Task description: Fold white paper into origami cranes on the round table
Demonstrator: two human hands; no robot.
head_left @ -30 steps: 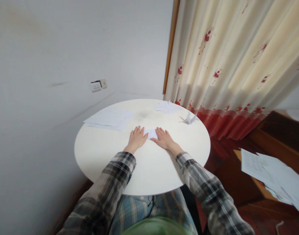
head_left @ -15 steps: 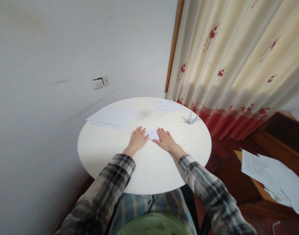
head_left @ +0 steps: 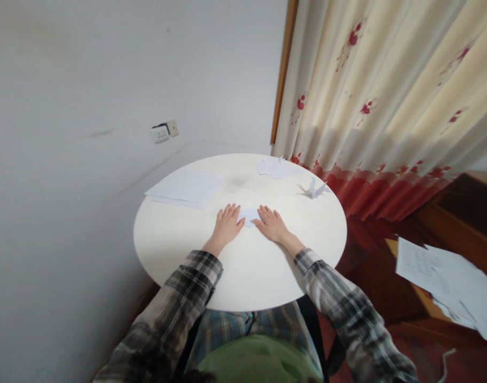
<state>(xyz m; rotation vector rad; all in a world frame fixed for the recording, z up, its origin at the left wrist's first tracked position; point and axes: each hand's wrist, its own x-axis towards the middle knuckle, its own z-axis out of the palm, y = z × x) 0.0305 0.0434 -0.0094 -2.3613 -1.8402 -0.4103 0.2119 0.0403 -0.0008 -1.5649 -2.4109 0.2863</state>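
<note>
Hands, left and right, touch one folded paper; one crane.

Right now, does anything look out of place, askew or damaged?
Loose sheets lie scattered on the dark wood right of the table. The wall socket looks tilted, with a dark gap above it.

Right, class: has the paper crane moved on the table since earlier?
No. The paper crane keeps its place beside the crumpled sheets near the far rim of the table; only the camera shifted.
</note>
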